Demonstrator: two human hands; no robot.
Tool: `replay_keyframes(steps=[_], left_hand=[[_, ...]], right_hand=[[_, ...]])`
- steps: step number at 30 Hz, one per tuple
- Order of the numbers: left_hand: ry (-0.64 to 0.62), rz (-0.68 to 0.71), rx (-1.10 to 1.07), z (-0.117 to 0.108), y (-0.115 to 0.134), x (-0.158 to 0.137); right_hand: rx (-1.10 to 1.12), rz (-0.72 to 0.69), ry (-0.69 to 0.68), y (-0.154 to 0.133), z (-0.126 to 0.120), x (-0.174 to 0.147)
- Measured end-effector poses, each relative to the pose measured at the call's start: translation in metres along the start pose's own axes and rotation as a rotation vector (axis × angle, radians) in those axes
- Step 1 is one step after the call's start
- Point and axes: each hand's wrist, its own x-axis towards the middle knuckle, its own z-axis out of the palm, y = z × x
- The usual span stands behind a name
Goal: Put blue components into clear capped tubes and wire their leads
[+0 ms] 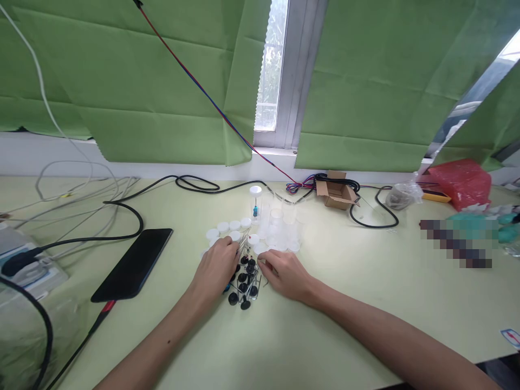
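My left hand (pixel 221 261) is closed at the left edge of a small pile, its fingertips beside a bunch of thin metal pins (pixel 245 238). What its fingers hold is hidden. My right hand (pixel 286 275) rests at the pile's right side, thumb and fingers pressed together; anything between them is too small to make out. Several black round-headed parts with metal shanks (pixel 242 287) lie between the hands. Behind them stand a capped clear vial (pixel 255 210) with a blue piece inside and several clear tubes (pixel 276 218). Round white caps (pixel 223 227) lie scattered around the left fingers.
A black phone (pixel 133 264) lies at left, near black and white cables. An open cardboard box (pixel 335 194) sits at the back beside coiled wire (pixel 303 185). A red plastic bag (pixel 463 181) and a clear bag (pixel 404 194) are at right. Green curtains (pixel 365 81) hang behind.
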Motion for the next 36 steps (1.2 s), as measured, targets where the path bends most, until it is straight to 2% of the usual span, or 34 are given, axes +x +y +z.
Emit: replay_keyframes(steps=[12, 21, 29, 36], left_hand=[[0.025, 0.050, 0.026, 0.008, -0.004, -0.001], [0.004, 0.049, 0.051, -0.002, -0.005, -0.001], [0.142, 0.107, 0.016, -0.005, -0.021, 0.002], [0.301, 0.106, -0.194, -0.009, -0.032, 0.005]], right_hand=[[-0.001, -0.002, -0.001, 0.000, 0.000, -0.001], [0.001, -0.001, 0.001, 0.000, -0.001, -0.001], [0.000, 0.006, 0.001, 0.000, -0.001, -0.001], [0.009, 0.021, -0.002, -0.001, -0.002, -0.001]])
